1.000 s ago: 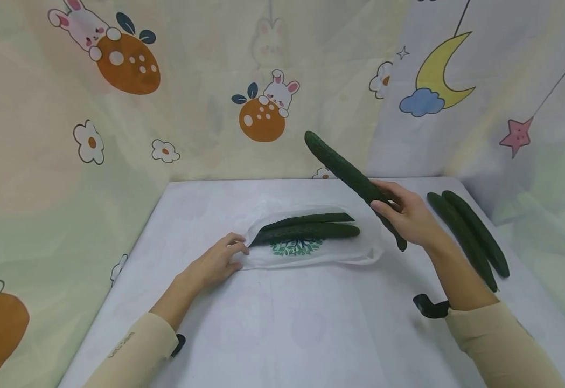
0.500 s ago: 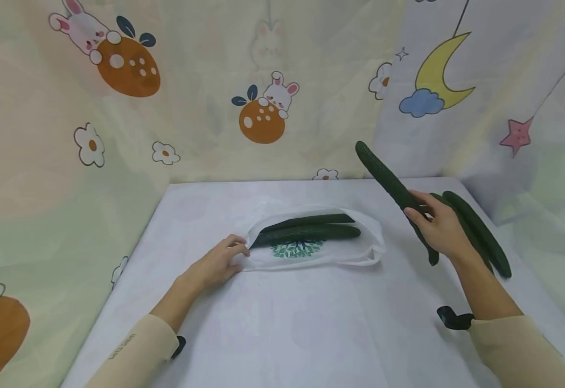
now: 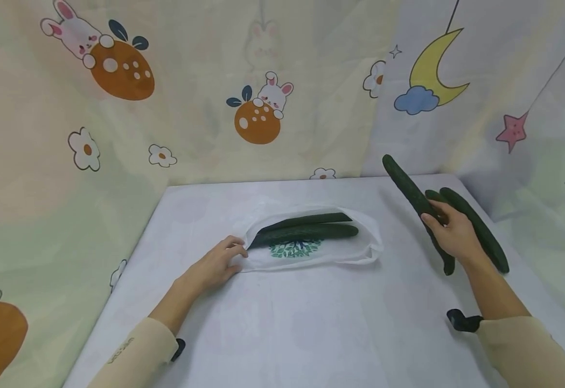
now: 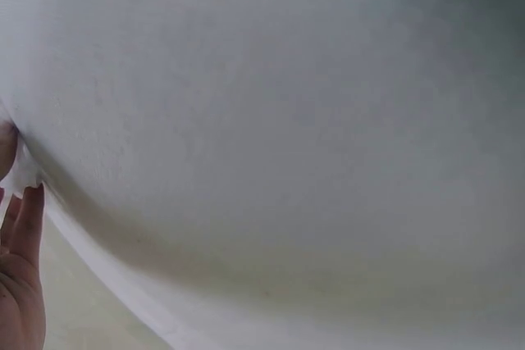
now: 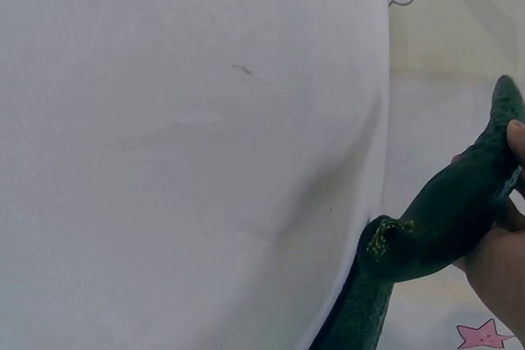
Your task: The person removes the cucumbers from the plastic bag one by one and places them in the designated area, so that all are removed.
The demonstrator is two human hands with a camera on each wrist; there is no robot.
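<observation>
The left hand (image 3: 216,263) pinches the left edge of a white plastic bag (image 3: 360,248) with a green leafy print; in the left wrist view, fingers (image 4: 29,227) and thumb meet at the white material. Two cucumbers (image 3: 306,232) lie in the bag's mouth, their left ends hidden. The right hand (image 3: 457,234) grips a long cucumber (image 3: 408,188) around its middle, slanting down to the right, just left of two others (image 3: 481,229) on the table. In the right wrist view the gripped cucumber (image 5: 451,211) has its near end over another cucumber (image 5: 361,309).
A white-covered table (image 3: 311,328) spans the scene. Behind and beside it hang pale cloths (image 3: 204,108) printed with rabbits, flowers, a moon and a star. A black wrist mount (image 3: 464,321) sits at the right sleeve, another (image 3: 178,349) at the left.
The right hand has moved right and lower with its cucumber, coming over the pair at the right. The left hand stays at the bag's edge. The head view has shifted slightly.
</observation>
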